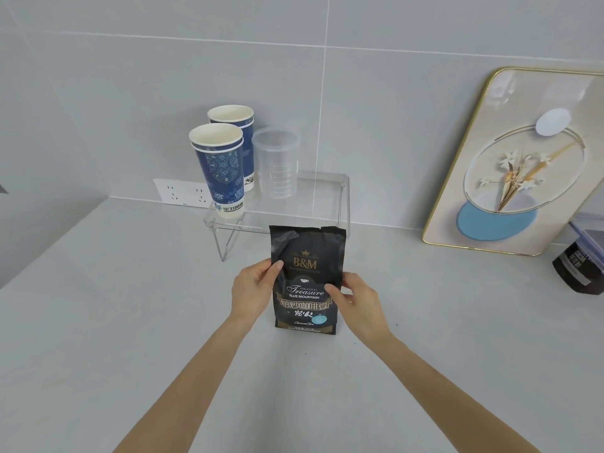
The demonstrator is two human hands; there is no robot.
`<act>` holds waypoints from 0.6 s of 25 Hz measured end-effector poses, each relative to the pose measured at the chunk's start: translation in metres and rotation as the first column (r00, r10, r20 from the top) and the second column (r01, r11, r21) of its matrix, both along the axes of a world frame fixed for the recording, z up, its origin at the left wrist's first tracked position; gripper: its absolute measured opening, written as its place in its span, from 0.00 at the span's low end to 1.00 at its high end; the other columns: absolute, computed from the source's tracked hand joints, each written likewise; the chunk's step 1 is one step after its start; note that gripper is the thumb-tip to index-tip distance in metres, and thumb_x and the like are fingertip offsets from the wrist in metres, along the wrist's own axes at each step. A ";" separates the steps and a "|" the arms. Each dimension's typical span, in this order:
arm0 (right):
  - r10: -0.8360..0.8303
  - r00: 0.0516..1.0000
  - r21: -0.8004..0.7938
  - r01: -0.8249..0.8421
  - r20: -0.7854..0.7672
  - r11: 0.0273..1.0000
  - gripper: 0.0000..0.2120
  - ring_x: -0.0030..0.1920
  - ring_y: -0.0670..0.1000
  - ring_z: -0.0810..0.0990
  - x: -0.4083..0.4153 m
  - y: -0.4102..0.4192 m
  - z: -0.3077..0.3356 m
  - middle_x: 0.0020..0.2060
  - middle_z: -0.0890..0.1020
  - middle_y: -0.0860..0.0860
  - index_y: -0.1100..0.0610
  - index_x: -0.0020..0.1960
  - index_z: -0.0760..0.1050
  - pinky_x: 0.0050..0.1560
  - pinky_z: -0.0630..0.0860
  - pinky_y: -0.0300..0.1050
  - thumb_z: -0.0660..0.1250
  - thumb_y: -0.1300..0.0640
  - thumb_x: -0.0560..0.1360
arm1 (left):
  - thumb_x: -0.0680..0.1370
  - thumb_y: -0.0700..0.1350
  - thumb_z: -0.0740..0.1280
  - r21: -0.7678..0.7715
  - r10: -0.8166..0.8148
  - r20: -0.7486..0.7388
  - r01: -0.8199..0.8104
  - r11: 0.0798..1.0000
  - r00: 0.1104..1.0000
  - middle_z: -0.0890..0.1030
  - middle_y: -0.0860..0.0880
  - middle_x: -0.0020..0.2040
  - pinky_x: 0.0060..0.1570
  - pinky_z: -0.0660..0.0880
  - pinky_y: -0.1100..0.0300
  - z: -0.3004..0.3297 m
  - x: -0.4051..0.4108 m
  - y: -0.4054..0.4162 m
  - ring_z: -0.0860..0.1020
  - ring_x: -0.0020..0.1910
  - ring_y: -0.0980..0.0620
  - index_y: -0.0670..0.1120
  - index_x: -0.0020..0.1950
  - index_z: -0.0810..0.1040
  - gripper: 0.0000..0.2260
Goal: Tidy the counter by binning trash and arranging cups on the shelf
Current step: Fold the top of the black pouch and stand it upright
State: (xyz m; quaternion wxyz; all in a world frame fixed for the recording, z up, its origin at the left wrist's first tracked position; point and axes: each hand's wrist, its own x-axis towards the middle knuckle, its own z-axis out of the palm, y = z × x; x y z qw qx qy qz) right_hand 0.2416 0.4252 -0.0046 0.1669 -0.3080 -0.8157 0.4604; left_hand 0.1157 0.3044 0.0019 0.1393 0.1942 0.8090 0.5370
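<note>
Both hands grasp the black coffee bean bag [305,282] standing upright on the table [130,322], just in front of the clear shelf [294,210]: left hand [253,286] on its left edge, right hand [354,299] on its right. Its torn top and slack, creased upper part suggest it is light, soft and crinkly; pinching the side edges mid-height looks secure. Blue paper cups [219,168] and a clear plastic cup [276,163] already sit on the shelf.
</note>
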 end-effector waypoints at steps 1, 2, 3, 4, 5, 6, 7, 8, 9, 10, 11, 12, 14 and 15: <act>-0.008 1.000 0.017 0.008 0.002 1.000 0.12 0.50 0.54 0.78 -0.001 0.001 0.000 0.56 0.79 0.60 0.65 0.55 0.73 0.42 0.73 0.29 0.61 0.58 0.77 | 0.76 0.49 0.62 0.009 0.000 0.012 0.000 1.000 1.000 0.81 0.32 0.43 0.53 0.76 0.38 -0.001 0.000 0.000 0.76 0.39 0.40 0.38 0.40 0.77 0.15; -0.015 1.000 0.032 0.015 0.006 0.999 0.12 0.49 0.53 0.77 -0.002 0.002 0.000 0.56 0.80 0.60 0.66 0.55 0.73 0.38 0.71 0.24 0.61 0.58 0.77 | 0.76 0.49 0.62 0.021 -0.001 0.025 0.000 1.000 1.000 0.82 0.33 0.43 0.53 0.76 0.38 -0.003 0.000 0.000 0.77 0.41 0.38 0.37 0.41 0.77 0.15; -0.020 1.000 0.035 0.020 0.008 0.999 0.12 0.48 0.52 0.77 -0.001 0.004 -0.001 0.55 0.80 0.59 0.66 0.54 0.74 0.35 0.70 0.22 0.60 0.58 0.77 | 0.76 0.49 0.62 0.042 -0.001 0.040 0.000 0.999 0.999 0.82 0.34 0.43 0.53 0.76 0.38 -0.003 0.001 0.000 0.77 0.41 0.38 0.37 0.41 0.77 0.15; -0.020 1.000 0.024 0.020 0.010 1.000 0.12 0.48 0.51 0.77 -0.001 0.005 -0.001 0.55 0.81 0.59 0.66 0.54 0.74 0.32 0.70 0.21 0.60 0.58 0.77 | 0.76 0.48 0.63 0.066 0.004 0.058 -0.008 0.998 0.998 0.82 0.35 0.41 0.53 0.76 0.40 -0.003 0.003 0.000 0.77 0.40 0.41 0.37 0.41 0.78 0.14; -0.017 1.000 0.006 0.017 0.010 1.000 0.12 0.48 0.50 0.76 0.000 0.006 -0.002 0.56 0.81 0.59 0.66 0.54 0.74 0.30 0.70 0.21 0.60 0.58 0.77 | 0.76 0.47 0.63 0.082 0.007 0.072 -0.013 0.997 0.997 0.83 0.38 0.40 0.52 0.76 0.43 -0.004 0.005 0.000 0.76 0.40 0.45 0.37 0.41 0.78 0.14; -0.014 1.000 -0.015 0.015 0.010 1.000 0.12 0.48 0.49 0.75 0.001 0.006 -0.002 0.56 0.81 0.59 0.66 0.54 0.74 0.28 0.70 0.21 0.60 0.58 0.77 | 0.76 0.47 0.63 0.081 0.003 0.077 -0.010 0.997 0.997 0.82 0.41 0.39 0.50 0.78 0.50 -0.005 0.008 -0.001 0.76 0.40 0.47 0.37 0.42 0.78 0.13; -0.018 1.000 -0.033 0.018 0.009 0.999 0.12 0.47 0.49 0.75 0.002 0.005 -0.003 0.56 0.81 0.59 0.65 0.54 0.74 0.27 0.70 0.22 0.60 0.58 0.77 | 0.76 0.46 0.63 0.061 -0.005 0.068 0.001 0.998 0.998 0.82 0.44 0.40 0.46 0.78 0.60 -0.006 0.011 -0.002 0.76 0.41 0.48 0.38 0.44 0.79 0.12; -0.027 1.000 -0.048 0.028 0.009 0.998 0.12 0.47 0.48 0.74 0.003 0.005 -0.003 0.56 0.81 0.58 0.65 0.55 0.74 0.28 0.71 0.23 0.59 0.57 0.77 | 0.76 0.44 0.63 0.030 -0.014 0.049 0.013 0.999 0.999 0.82 0.45 0.43 0.39 0.75 0.71 -0.007 0.015 -0.003 0.76 0.43 0.49 0.38 0.48 0.79 0.10; -0.040 0.999 -0.053 0.040 0.007 0.998 0.13 0.47 0.47 0.75 0.003 0.004 -0.004 0.57 0.81 0.57 0.64 0.56 0.73 0.30 0.72 0.26 0.59 0.57 0.77 | 0.76 0.43 0.63 0.004 -0.019 0.030 0.019 1.000 0.999 0.82 0.45 0.48 0.34 0.71 0.77 -0.008 0.019 -0.003 0.76 0.45 0.51 0.39 0.52 0.79 0.10; -0.052 0.999 -0.045 0.052 -0.001 0.998 0.13 0.46 0.47 0.75 0.003 0.003 -0.005 0.56 0.81 0.57 0.64 0.56 0.73 0.32 0.73 0.28 0.59 0.57 0.77 | 0.76 0.42 0.63 -0.011 -0.021 0.022 0.021 1.000 1.000 0.81 0.45 0.52 0.32 0.70 0.79 -0.011 0.022 -0.004 0.75 0.47 0.51 0.39 0.55 0.78 0.11; -0.064 0.998 -0.028 0.064 -0.014 0.998 0.13 0.45 0.48 0.76 0.003 0.001 -0.006 0.55 0.81 0.58 0.64 0.56 0.74 0.34 0.76 0.32 0.59 0.57 0.77 | 0.75 0.42 0.64 -0.013 -0.023 0.024 0.023 1.000 0.999 0.80 0.44 0.55 0.32 0.69 0.80 -0.014 0.024 -0.004 0.75 0.49 0.52 0.39 0.57 0.76 0.12; -0.075 0.997 -0.005 0.075 -0.022 0.997 0.12 0.44 0.50 0.77 0.003 0.000 -0.007 0.54 0.82 0.59 0.64 0.55 0.74 0.39 0.78 0.39 0.59 0.57 0.77 | 0.75 0.41 0.64 -0.014 -0.025 0.031 0.025 1.000 0.999 0.80 0.43 0.58 0.32 0.70 0.79 -0.016 0.026 -0.005 0.74 0.49 0.53 0.39 0.59 0.75 0.13; -0.089 0.996 0.024 0.090 -0.021 0.996 0.12 0.47 0.55 0.80 0.003 -0.002 -0.010 0.54 0.81 0.59 0.63 0.55 0.73 0.46 0.79 0.48 0.60 0.57 0.77 | 0.75 0.41 0.64 -0.025 -0.026 0.038 0.027 0.999 0.999 0.79 0.42 0.60 0.38 0.73 0.74 -0.017 0.028 -0.006 0.74 0.51 0.53 0.39 0.60 0.74 0.15; -0.087 0.996 0.019 0.087 -0.012 0.996 0.12 0.50 0.56 0.80 0.003 -0.003 -0.011 0.55 0.81 0.59 0.63 0.57 0.73 0.48 0.79 0.49 0.61 0.57 0.77 | 0.75 0.41 0.64 -0.033 -0.025 0.040 0.026 0.999 0.999 0.79 0.42 0.61 0.42 0.73 0.70 -0.018 0.028 -0.006 0.75 0.52 0.51 0.39 0.61 0.74 0.15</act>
